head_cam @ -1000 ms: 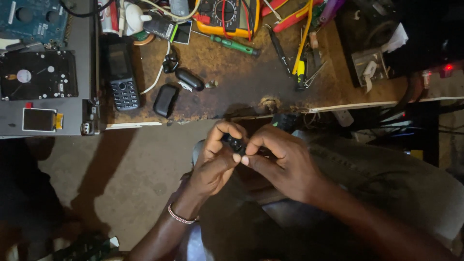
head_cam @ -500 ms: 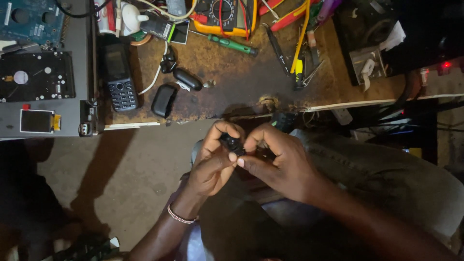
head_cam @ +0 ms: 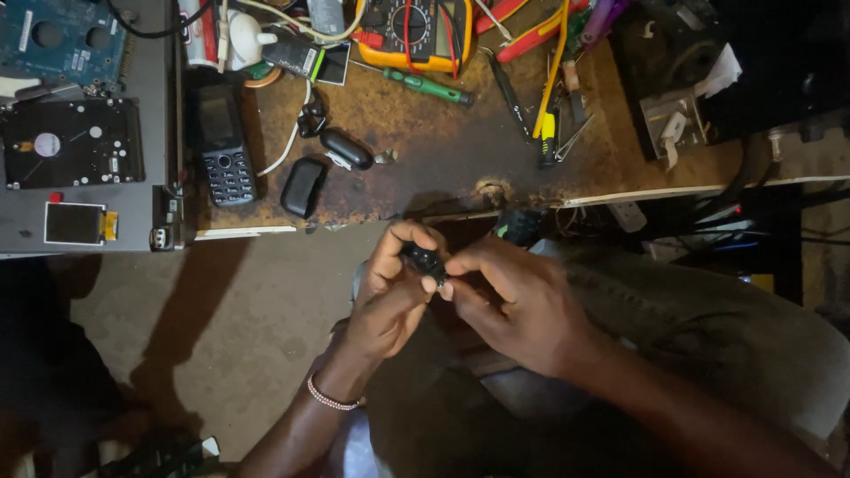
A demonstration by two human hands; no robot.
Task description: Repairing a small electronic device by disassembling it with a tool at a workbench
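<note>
A: Where is the small black part [head_cam: 425, 259]?

B: At the middle of the frame, below the desk [head_cam: 425, 168] edge, over the person's lap. The left hand [head_cam: 390, 296] curls round it from the left, fingers [head_cam: 409, 235] pinching it so it sits steady.

A: And the right hand [head_cam: 513, 301]?

B: Its fingertips are pressed together on the part's right side, seemingly to work on it.

A: The rest?

B: A keypad phone [head_cam: 223, 146] and two black oval cases [head_cam: 303, 186] lie at the upper left, a multimeter [head_cam: 416, 26] at the top, likely within reach.
</note>
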